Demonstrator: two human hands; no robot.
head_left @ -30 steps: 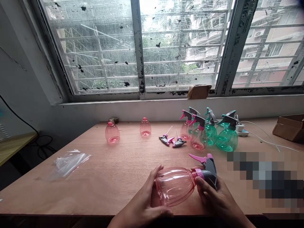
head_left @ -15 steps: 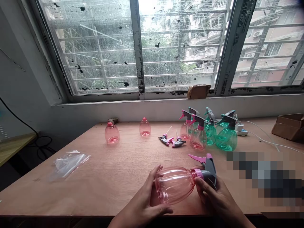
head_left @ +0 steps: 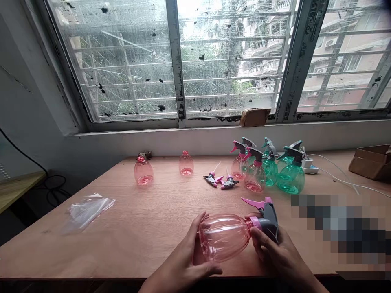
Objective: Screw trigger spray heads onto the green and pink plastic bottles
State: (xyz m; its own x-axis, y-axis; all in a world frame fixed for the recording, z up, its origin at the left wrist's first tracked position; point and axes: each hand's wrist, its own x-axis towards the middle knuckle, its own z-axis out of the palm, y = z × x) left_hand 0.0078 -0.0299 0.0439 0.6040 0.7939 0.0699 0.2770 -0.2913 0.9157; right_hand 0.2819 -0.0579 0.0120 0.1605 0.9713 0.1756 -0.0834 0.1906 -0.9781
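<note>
While the pink spray bottle (head_left: 226, 237) lies on its side at the lower centre of the frame, we hold it with both hands. Our left hand (head_left: 186, 264) cups the rounded base, fingers curled around it and grasping. Our right hand (head_left: 276, 254) closes on the neck, fingers wrapped over the pink collar and the grey trigger head (head_left: 269, 221), whose pink lever points toward the upper left.

Against the two earlier frames almost nothing changes: same grip, same lie of the bottle, at most a small shift of hands and bottle in the frame. We judge the head is being seated or twisted on the neck, and we cannot tell how tight it is.

Rest of the wooden table (head_left: 146, 219):
- two headless pink bottles (head_left: 143, 171) (head_left: 186, 163) upright at mid-left, well apart
- two loose trigger heads (head_left: 220, 180) lying just right of centre
- cluster of finished bottles at mid-right, pink ones (head_left: 254, 177) in front, green ones (head_left: 291, 179) beside them
- clear plastic bag (head_left: 87, 209) at lower left
- cardboard box (head_left: 371, 162) at the right edge
- blurred patch at lower right, contents unreadable
</note>
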